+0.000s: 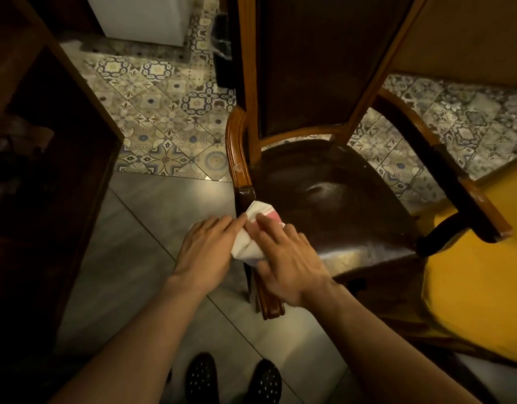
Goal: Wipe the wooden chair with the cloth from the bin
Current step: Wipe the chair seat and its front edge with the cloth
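The wooden chair (333, 188) fills the middle of the view, with a dark glossy seat, curved armrests and a tall dark back. A white cloth with a pink patch (256, 225) lies over the chair's left front corner, just below the left armrest. My left hand (206, 247) presses on the cloth from the left, fingers on its edge. On the right side of the cloth rests my right hand (286, 260), fingers spread flat over it and the seat edge. Both hands hold the cloth against the wood.
A dark wooden cabinet (44, 158) stands close on the left. A yellow surface (478, 290) lies to the right beyond the right armrest (461, 196). Patterned floor tiles (164, 121) lie behind, grey tiles (152, 258) below. A dark bin (223, 51) stands behind the chair. My shoes (234, 377) show at the bottom.
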`<act>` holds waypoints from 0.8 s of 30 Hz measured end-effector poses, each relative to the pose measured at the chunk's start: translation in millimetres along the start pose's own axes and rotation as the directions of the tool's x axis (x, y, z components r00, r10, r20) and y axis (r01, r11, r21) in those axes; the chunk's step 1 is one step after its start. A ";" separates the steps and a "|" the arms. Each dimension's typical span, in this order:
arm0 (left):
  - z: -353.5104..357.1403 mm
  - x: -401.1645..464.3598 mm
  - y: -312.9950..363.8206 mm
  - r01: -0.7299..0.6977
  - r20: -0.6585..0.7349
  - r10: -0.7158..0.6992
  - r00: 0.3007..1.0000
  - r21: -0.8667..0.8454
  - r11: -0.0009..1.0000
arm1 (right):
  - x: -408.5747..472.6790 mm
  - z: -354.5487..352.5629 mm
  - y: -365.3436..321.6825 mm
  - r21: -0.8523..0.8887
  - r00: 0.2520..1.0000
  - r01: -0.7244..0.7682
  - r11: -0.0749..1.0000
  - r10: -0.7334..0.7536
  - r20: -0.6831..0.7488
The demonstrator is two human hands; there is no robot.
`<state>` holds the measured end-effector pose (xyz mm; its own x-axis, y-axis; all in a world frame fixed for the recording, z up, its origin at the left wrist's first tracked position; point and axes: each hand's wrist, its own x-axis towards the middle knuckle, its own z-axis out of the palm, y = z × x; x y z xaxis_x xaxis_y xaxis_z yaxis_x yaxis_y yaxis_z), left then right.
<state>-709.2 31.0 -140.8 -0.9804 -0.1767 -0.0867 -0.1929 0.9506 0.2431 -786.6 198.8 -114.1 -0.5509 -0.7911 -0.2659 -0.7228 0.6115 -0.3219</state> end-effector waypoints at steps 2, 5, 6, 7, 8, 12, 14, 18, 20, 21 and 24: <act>6.2 3.0 -7.8 -0.029 0.052 0.033 0.998 -0.069 0.997 | 0.8 11.2 -3.2 0.023 1.000 -0.031 0.999 0.031 -0.002; 0.0 10.2 -23.0 -0.084 0.115 0.104 0.988 -0.167 0.982 | 1.3 20.5 -5.7 -0.064 0.996 -0.065 0.996 0.060 -0.069; -4.5 14.2 -26.4 -0.093 0.107 0.115 0.988 -0.196 0.976 | 1.2 23.5 -6.2 -0.093 0.994 -0.071 0.993 0.062 -0.092; -8.5 19.5 -28.1 -0.105 0.077 0.125 0.989 -0.219 0.970 | 0.9 26.7 -6.9 -0.104 0.991 -0.081 0.991 0.070 -0.111; -11.3 25.4 -27.4 -0.130 0.035 0.141 0.989 -0.222 0.966 | 0.2 30.0 -7.8 -0.102 0.989 -0.091 0.991 0.079 -0.123; -8.2 45.2 -8.7 -0.233 0.049 0.245 0.968 -0.175 0.956 | -6.9 35.9 -9.6 -0.100 0.986 -0.057 0.993 0.040 -0.162; 0.5 47.0 -2.5 -0.260 0.123 0.282 0.951 -0.169 0.951 | -16.4 36.1 -10.6 -0.069 0.988 -0.020 0.997 0.009 -0.154; 16.1 42.7 -1.6 -0.280 0.078 0.298 0.951 -0.184 0.942 | -43.1 40.1 -16.2 0.085 0.988 -0.003 0.996 0.016 -0.153; 20.7 40.8 -3.7 -0.286 0.056 0.302 0.952 -0.199 0.937 | -57.3 45.2 -16.9 0.067 0.991 -0.011 0.998 0.020 -0.135; 22.0 40.5 -5.0 -0.291 0.051 0.308 0.950 -0.205 0.934 | -65.5 48.3 -16.2 0.028 0.993 -0.007 1.000 0.010 -0.118; 25.0 39.9 -7.4 -0.301 0.036 0.316 0.948 -0.225 0.927 | -91.2 53.8 -13.9 -0.056 0.995 0.028 0.998 -0.033 -0.098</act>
<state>-745.9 23.3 -170.2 -0.9891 0.1421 -0.0398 0.1071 0.8767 0.4689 -703.8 263.3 -134.3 -0.5649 -0.8085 -0.1648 -0.7599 0.5876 -0.2780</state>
